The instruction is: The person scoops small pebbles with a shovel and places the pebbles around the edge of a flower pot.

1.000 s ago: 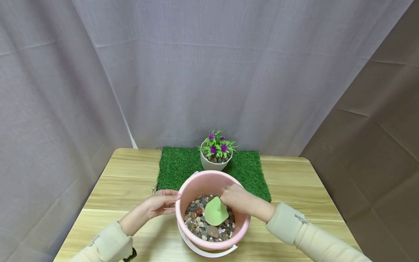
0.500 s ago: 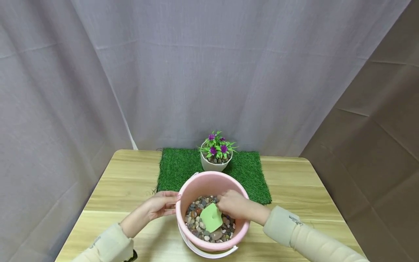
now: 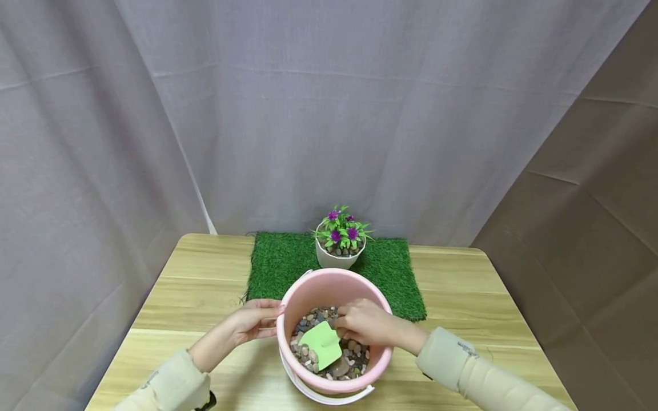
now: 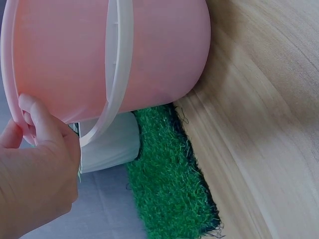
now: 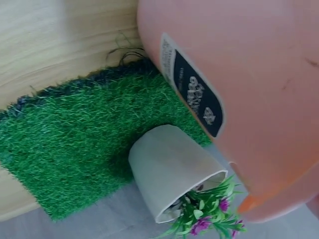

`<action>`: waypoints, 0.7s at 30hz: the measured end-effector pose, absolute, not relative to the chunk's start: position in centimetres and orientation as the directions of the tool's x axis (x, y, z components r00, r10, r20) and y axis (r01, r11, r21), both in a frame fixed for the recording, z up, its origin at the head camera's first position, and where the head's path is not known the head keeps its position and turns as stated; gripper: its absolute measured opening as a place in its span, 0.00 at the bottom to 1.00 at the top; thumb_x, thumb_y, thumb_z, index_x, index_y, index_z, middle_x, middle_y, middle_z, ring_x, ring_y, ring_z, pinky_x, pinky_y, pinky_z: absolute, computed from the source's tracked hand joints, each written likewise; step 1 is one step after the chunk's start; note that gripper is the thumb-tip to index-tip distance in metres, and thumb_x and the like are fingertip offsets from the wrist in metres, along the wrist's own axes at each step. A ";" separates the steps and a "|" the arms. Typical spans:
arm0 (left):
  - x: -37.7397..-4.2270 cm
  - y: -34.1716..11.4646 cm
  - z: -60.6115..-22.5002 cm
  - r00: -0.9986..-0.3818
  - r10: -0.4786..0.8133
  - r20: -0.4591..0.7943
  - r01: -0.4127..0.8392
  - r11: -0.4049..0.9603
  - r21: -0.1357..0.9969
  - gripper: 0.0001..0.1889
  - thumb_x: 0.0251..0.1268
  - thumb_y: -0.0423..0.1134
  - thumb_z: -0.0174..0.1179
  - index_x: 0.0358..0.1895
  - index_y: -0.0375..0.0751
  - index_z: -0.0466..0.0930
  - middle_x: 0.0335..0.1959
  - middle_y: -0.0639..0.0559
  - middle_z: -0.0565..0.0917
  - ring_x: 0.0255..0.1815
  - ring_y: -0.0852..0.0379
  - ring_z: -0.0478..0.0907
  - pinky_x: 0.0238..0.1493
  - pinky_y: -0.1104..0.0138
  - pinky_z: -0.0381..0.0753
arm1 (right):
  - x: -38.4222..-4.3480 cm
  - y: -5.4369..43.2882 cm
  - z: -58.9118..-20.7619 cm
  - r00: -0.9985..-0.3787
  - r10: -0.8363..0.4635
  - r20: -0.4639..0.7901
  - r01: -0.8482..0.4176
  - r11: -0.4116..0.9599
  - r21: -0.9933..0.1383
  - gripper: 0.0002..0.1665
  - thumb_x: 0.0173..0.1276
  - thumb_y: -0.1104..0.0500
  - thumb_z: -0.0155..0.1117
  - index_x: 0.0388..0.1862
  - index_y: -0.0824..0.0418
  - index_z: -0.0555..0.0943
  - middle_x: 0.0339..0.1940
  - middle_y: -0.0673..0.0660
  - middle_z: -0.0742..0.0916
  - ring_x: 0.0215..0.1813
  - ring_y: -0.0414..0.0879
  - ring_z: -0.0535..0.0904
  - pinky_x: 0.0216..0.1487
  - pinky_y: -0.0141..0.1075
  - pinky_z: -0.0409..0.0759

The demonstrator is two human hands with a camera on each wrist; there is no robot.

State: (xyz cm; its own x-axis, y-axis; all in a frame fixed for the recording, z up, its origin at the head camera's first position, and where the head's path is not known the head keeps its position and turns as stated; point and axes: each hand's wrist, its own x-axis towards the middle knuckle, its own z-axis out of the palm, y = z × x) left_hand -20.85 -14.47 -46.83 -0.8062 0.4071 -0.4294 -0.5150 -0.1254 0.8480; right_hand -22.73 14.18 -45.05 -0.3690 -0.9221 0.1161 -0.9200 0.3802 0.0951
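In the head view a pink bucket (image 3: 331, 279) with multicoloured pebbles (image 3: 344, 368) in its bottom stands near the front of the table. My left hand (image 3: 253, 321) pinches the bucket's left rim, thumb on one side and fingers on the outer wall, as the left wrist view also shows. My right hand (image 3: 367, 322) is down inside the bucket and grips a green toy shovel (image 3: 324, 342). The shovel's blade lies among the pebbles, tilted toward the left, its handle hidden in the hand. In the right wrist view the bucket's wall (image 5: 244, 64) hides the shovel.
Behind the bucket, a white flowerpot (image 3: 336, 260) with purple flowers (image 3: 335, 235) stands on a green artificial grass mat (image 3: 277, 257). The bucket's white handle (image 3: 329, 398) hangs down at the front. Grey curtain (image 3: 329, 114) closes off the back of the wooden table (image 3: 200, 279).
The shovel's blade has shifted left and turned lower in the pebbles, and my right hand has moved slightly left with it. My left hand stays at the rim.
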 end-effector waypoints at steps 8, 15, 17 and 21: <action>-20.9 -14.5 -46.7 -0.805 0.414 -0.425 -0.513 -0.126 0.849 0.14 0.62 0.37 0.61 0.48 0.34 0.75 0.32 0.55 0.85 0.34 0.64 0.83 0.42 0.72 0.88 | -23.4 15.2 -43.6 -0.470 -0.879 0.081 -0.879 0.458 -0.137 0.13 0.56 0.54 0.70 0.41 0.54 0.85 0.34 0.48 0.85 0.36 0.37 0.80 0.44 0.31 0.84; -20.8 -14.7 -46.7 -0.805 0.415 -0.423 -0.509 -0.119 0.852 0.12 0.63 0.37 0.60 0.47 0.36 0.76 0.32 0.55 0.85 0.34 0.64 0.83 0.42 0.72 0.88 | -23.8 15.8 -43.2 -0.515 -0.853 0.077 -0.842 0.487 -0.233 0.15 0.57 0.54 0.69 0.43 0.56 0.84 0.38 0.49 0.85 0.40 0.39 0.80 0.47 0.32 0.84; -20.8 -14.6 -46.6 -0.805 0.415 -0.424 -0.510 -0.119 0.852 0.13 0.63 0.37 0.61 0.47 0.35 0.76 0.31 0.55 0.85 0.34 0.64 0.83 0.42 0.72 0.88 | -23.8 16.1 -42.9 -0.524 -0.848 0.081 -0.834 0.492 -0.249 0.16 0.58 0.53 0.68 0.44 0.56 0.84 0.39 0.50 0.85 0.42 0.40 0.81 0.49 0.34 0.85; -20.8 -14.6 -46.5 -0.805 0.410 -0.428 -0.512 -0.119 0.851 0.14 0.62 0.37 0.61 0.48 0.35 0.76 0.31 0.55 0.85 0.34 0.63 0.83 0.42 0.72 0.88 | -24.1 16.6 -42.3 -0.534 -0.839 0.101 -0.826 0.492 -0.275 0.16 0.58 0.54 0.68 0.46 0.56 0.84 0.41 0.49 0.86 0.43 0.40 0.81 0.49 0.34 0.85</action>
State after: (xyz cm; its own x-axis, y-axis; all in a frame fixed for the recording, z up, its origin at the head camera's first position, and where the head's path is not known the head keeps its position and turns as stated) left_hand -20.77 -14.56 -46.53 -0.8053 0.4105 -0.4278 -0.5124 -0.1187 0.8505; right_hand -24.12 16.63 -42.28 -0.5341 -0.8394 0.1008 -0.8257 0.4924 -0.2752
